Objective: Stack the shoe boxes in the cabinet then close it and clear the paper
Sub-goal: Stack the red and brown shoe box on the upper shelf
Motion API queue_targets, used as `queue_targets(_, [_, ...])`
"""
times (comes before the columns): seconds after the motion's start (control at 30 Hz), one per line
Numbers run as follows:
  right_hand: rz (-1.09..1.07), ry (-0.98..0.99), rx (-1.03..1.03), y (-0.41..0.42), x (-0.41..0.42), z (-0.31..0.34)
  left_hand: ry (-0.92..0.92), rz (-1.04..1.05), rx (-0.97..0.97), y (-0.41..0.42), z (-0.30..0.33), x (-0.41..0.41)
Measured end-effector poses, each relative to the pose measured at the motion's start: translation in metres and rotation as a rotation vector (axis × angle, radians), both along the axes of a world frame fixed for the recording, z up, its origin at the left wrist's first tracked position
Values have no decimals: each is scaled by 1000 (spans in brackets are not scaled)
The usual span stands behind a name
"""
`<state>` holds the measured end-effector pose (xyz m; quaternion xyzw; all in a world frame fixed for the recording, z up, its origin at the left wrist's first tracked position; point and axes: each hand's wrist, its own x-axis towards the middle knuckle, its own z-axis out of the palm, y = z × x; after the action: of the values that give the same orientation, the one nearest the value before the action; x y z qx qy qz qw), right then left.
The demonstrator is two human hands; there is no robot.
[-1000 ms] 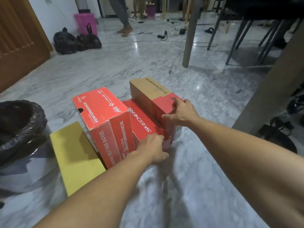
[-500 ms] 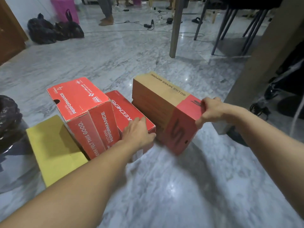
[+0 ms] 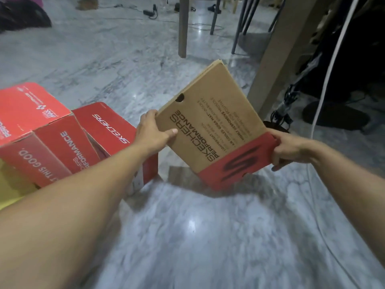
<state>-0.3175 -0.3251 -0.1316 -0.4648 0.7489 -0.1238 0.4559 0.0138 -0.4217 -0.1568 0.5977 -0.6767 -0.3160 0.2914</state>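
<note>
Left hand (image 3: 153, 132): your fingers curl round the left edge of the brown Skechers shoe box (image 3: 210, 124), thumb lying on its printed face.
Right hand (image 3: 291, 149): your fingers grip the box at its red end band, on the right corner.
Brown Skechers shoe box: held between both hands, tilted, lifted clear of the marble floor (image 3: 187, 236); its shadow falls on the floor beneath.
Red Skechers box (image 3: 108, 130): lies flat on the floor, just left of your left forearm.
Red Performance box (image 3: 41, 130): stands taller, touching the left side of the flat red box.
Yellow sheet (image 3: 8, 184): at the left edge, partly under the taller red box.
</note>
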Motion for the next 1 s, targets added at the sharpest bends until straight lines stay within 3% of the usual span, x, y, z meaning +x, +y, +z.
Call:
queue_targets(0.13, [-283, -224, -207, 1, -1, -22, -89, 49, -108, 19, 6, 3])
queue_targets(0.23, [-467, -339, -285, -2, 2, -34, -34, 61, -91, 39, 4, 12])
queue_targets(0.33, [-529, -381, -302, 0, 5, -40, 60, 43, -127, 60, 0, 15])
queue_targets(0.5, [-685, -380, -384, 12, 9, -37, 34, 50, -82, 106, -10, 4])
queue_targets(0.87, [-569, -92, -414, 30, 23, -38, 113, -5, 136, 163, -51, 7])
queue_targets(1.0, [-443, 26, -291, 43, 26, -56, 123, -38, 271, 167, -60, 13])
